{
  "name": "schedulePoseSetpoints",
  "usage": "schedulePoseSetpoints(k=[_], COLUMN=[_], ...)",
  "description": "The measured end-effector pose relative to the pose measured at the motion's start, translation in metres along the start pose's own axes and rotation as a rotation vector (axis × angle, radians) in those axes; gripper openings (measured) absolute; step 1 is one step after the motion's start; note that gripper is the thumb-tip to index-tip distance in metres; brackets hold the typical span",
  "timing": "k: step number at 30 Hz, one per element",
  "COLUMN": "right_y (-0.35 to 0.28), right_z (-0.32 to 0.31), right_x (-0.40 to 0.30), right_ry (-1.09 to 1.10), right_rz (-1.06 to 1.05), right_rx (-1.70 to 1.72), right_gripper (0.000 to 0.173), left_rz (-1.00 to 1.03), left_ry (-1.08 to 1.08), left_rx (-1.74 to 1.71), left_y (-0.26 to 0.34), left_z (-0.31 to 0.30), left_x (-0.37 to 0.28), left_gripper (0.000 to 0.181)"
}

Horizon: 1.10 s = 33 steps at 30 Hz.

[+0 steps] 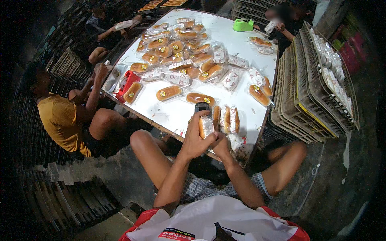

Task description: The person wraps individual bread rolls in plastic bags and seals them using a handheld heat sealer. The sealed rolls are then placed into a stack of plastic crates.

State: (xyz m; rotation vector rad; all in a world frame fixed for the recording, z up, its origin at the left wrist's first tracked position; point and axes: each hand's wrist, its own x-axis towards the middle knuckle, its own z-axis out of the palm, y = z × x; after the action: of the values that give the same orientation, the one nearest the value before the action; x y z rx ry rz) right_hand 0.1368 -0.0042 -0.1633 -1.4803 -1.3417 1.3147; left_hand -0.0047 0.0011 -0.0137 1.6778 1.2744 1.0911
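Observation:
Both my hands meet over the near edge of the white table (144, 107). My left hand (193, 140) is curled around a bread roll in clear wrap (206, 126). My right hand (220, 144) has its fingers at the roll's lower right side; how firmly it grips is hidden. Just beyond my left hand lies a black tape dispenser (202, 106), partly covered by it. Several wrapped rolls (233, 120) stand side by side right of my hands. Farther up lie single wrapped rolls (169, 92) and a large heap of wrapped rolls (176, 46) with yellow stickers.
A red tape dispenser (128, 82) stands at the table's left edge, a green one (243, 25) at the far side. Stacked plastic crates (301, 90) rise close on the right. A co-worker in a yellow shirt (60, 120) sits left; other co-workers sit beyond.

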Motion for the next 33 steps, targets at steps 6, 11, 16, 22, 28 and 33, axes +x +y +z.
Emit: schedulePoseSetpoints(k=[6,11,16,22,28,33], right_y=[-0.033,-0.028,0.004,-0.05,-0.17,-0.19], right_z=[-0.002,-0.017,-0.047,-0.106,-0.147,-0.148], right_x=[0.017,-0.036,-0.033,-0.03,-0.071,-0.074], right_ry=[0.017,-0.213,-0.234,-0.264,-0.449,-0.5], right_rz=[0.002,0.187,-0.197,-0.085,-0.292,-0.294], right_rx=[0.028,0.168,-0.906,-0.53,-0.036,-0.215], right_gripper=[0.035,0.035,0.034,0.03,0.021,0.035], left_rz=[0.008,-0.063,-0.009,-0.114,0.015,0.099], left_ry=[0.003,0.008,-0.036,-0.123,-0.285,-0.363], left_rx=[0.056,-0.047,-0.049,-0.047,0.169,0.154], left_y=[-0.002,-0.006,0.001,0.006,0.007,0.019], left_z=[0.001,-0.003,0.001,0.002,0.011,0.02], left_x=[0.0,-0.005,-0.003,-0.003,-0.008,-0.01], left_gripper=[0.066,0.066,0.065,0.066,0.067,0.069])
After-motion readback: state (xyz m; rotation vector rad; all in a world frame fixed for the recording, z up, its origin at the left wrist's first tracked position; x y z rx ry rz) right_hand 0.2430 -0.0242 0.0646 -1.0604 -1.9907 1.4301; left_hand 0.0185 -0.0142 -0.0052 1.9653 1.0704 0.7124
